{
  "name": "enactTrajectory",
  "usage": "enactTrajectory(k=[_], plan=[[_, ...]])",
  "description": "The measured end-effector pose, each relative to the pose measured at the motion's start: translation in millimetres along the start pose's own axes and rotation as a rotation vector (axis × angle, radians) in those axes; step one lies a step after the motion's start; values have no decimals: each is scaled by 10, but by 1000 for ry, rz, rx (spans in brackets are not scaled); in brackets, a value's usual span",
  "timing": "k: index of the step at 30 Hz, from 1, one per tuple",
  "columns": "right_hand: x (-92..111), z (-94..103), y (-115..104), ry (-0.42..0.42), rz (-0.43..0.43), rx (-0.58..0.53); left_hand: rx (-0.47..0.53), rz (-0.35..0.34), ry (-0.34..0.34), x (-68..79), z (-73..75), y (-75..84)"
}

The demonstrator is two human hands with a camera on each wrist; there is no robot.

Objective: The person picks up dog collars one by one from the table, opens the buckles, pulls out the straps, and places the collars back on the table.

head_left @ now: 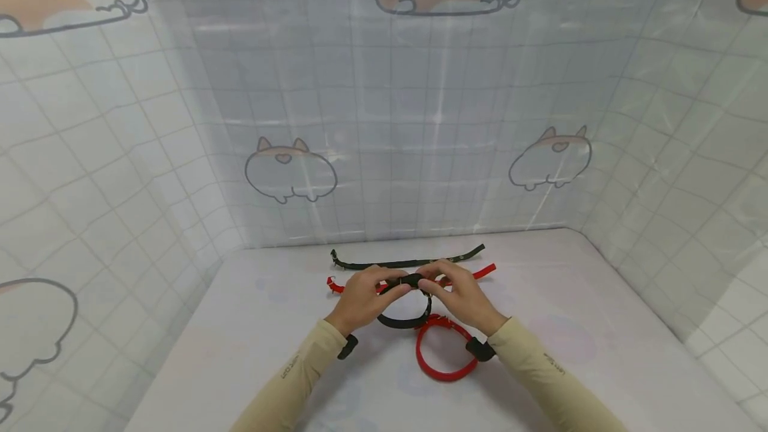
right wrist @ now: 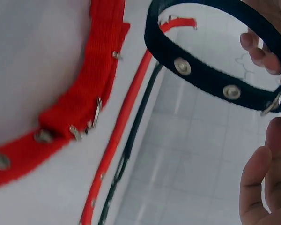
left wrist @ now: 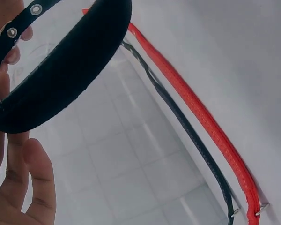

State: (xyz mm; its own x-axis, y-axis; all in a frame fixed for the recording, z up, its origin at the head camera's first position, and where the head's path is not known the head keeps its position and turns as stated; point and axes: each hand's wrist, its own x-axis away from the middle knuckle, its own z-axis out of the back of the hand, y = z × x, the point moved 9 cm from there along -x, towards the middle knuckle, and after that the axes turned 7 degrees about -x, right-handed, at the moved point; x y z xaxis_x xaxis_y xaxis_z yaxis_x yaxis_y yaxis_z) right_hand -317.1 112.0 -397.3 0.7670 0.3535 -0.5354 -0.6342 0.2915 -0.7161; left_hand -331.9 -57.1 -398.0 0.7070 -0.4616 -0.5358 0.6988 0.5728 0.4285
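Both hands are at a black collar (head_left: 403, 323) fastened into a loop and raised above the table. My left hand (head_left: 359, 293) pinches it near the buckle between thumb and fingers. From the other side, my right hand (head_left: 461, 293) pinches the same part; in the right wrist view the black collar (right wrist: 203, 79) shows metal eyelets and a ring by the fingertips. A red collar (head_left: 447, 376), also closed in a loop, lies below the right hand. Behind the hands, a red collar (head_left: 485, 271) and a dark collar (head_left: 384, 265) are stretched out flat. The fingers partly cover the buckle.
The white table (head_left: 252, 325) meets a back wall (head_left: 420, 172) of grid-patterned sheeting with cartoon animals. Similar sheeting rises at the left and right. A dark wrist camera (head_left: 480, 349) on the right arm overlaps the looped red collar.
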Motion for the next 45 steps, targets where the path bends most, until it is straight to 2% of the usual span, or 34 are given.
enactTrajectory(k=[4, 6, 10, 15, 20, 26, 33, 40, 45], plan=[[-34, -25, 20, -43, -21, 53, -21, -17, -8, -34, -5, -6], [-68, -18, -15, -62, 5, 115, -26, -32, -14, -55, -8, 9], [-144, 44, -82, -46, 61, 163, -20, -27, -15, -104, -14, 4], [-185, 109, -9, -2, 19, 107, 3, 3, 8, -153, -22, -57], [-152, 137, 23, 48, 16, 64, 41, 16, 30, -120, -11, -83], [-160, 121, -42, -13, 61, 137, 15, -19, 61, -102, 26, -41], [-143, 133, 14, -30, -25, 173, -10, -11, 51, -82, 9, -60], [-120, 146, -3, 2, -46, 213, -9, 24, 13, -65, -21, -95], [-127, 151, -15, 23, -39, 221, -40, 11, 26, -89, -2, -61]])
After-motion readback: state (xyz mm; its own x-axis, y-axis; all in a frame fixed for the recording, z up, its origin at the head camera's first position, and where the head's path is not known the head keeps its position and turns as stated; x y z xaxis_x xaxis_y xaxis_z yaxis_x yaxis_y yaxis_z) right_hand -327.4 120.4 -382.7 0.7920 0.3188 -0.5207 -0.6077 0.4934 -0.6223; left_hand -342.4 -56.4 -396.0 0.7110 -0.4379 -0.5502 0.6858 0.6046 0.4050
